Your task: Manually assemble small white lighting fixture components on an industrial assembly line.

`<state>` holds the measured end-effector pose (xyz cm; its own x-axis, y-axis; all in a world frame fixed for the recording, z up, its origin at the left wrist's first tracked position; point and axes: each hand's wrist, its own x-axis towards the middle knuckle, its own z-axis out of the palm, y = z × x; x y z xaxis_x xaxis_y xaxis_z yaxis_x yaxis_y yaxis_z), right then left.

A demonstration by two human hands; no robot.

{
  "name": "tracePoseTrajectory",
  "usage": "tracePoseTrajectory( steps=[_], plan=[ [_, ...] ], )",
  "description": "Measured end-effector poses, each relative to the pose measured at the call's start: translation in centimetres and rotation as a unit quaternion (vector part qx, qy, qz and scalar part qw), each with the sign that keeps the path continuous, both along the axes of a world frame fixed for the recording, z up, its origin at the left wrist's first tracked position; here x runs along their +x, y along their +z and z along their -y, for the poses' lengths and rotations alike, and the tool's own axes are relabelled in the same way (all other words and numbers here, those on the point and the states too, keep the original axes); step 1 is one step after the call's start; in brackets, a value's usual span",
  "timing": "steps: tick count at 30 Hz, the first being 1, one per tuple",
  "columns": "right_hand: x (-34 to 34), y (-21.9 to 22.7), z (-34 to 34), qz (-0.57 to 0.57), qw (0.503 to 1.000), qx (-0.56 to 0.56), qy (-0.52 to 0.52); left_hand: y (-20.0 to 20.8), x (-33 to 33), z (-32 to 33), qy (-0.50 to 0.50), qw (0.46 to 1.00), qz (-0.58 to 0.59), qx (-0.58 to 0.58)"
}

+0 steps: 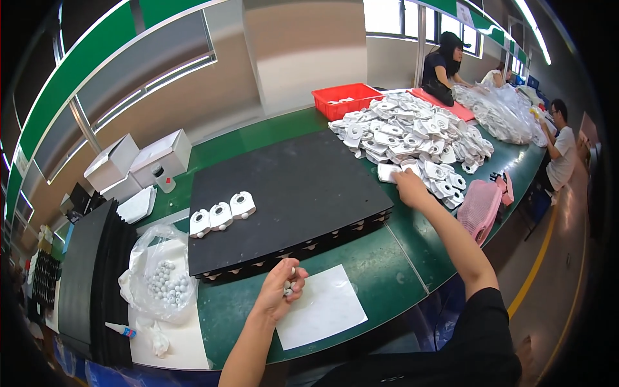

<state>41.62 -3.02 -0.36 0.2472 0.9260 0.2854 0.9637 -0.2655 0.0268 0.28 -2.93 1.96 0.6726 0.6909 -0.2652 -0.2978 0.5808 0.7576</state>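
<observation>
My left hand (pixel 278 290) is closed around a few small whitish balls (pixel 288 291), above a white paper sheet (pixel 329 311). My right hand (pixel 411 189) reaches to the near left edge of a big heap of white plastic parts (pixel 403 132), each with a round hole. Its fingers close on one white plastic part (pixel 387 172) there. Between the hands lies a stack of black boards (pixel 290 174). Three similar parts (pixel 220 218) sit in a row on its top left, with small balls at their lower ends.
At left, a clear plastic bag (pixel 143 261) holds many small balls, near a glue bottle (pixel 121 329). More black boards (pixel 80 277) and white boxes (pixel 161 155) stand beyond. A red bin (pixel 345 100) is behind the heap, a pink bag (pixel 480 209) right. Other people work farther along the bench.
</observation>
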Motion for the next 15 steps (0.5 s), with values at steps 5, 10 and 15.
tracePoseTrajectory(
  steps=[5, 10, 15],
  plan=[
    [-5.9, 1.6, 8.0, 0.052, 0.998, 0.043, 0.013, -0.5, -0.4, 0.3, -0.010, 1.000, 0.009, 0.012],
    [-11.6, 4.2, 13.3, -0.142, 0.989, -0.035, -0.001, -0.9, -0.8, 0.3, -0.018, 0.999, 0.036, 0.015],
    [-13.6, 6.3, 14.5, -0.300, 0.928, -0.094, 0.201, -0.1, -0.4, 0.4, -0.015, 0.998, 0.052, 0.018]
  ],
)
